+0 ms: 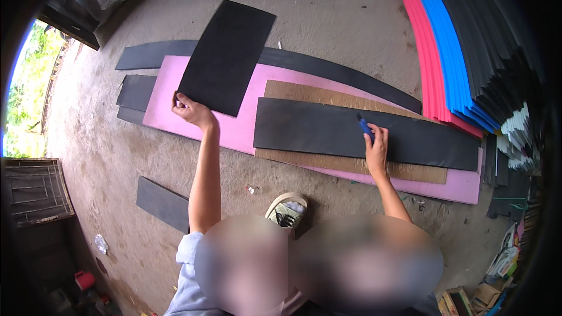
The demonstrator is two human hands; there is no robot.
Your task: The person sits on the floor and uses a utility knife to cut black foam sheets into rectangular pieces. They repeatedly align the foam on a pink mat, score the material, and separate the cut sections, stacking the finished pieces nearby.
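Observation:
My left hand (192, 110) grips a black foam sheet (227, 58) by its lower left corner and holds it raised over the left part of a pink foam sheet (170, 96). In my right hand (376, 149) is a blue utility knife (366, 128), its dark tip pointing up and away from me. Below that hand lies a long black foam strip (316, 126), on top of a brown scratched board (287, 90). The board rests on the pink sheet, which lies on the floor.
Behind the pink sheet runs another long black strip (351, 75). Shorter black pieces (136, 93) lie at its left, and a black offcut (163, 202) lies nearer me. Tall stacks of red (418, 64), blue (448, 52) and black foam sheets (486, 29) stand at right. My shoe (288, 209) is at centre front.

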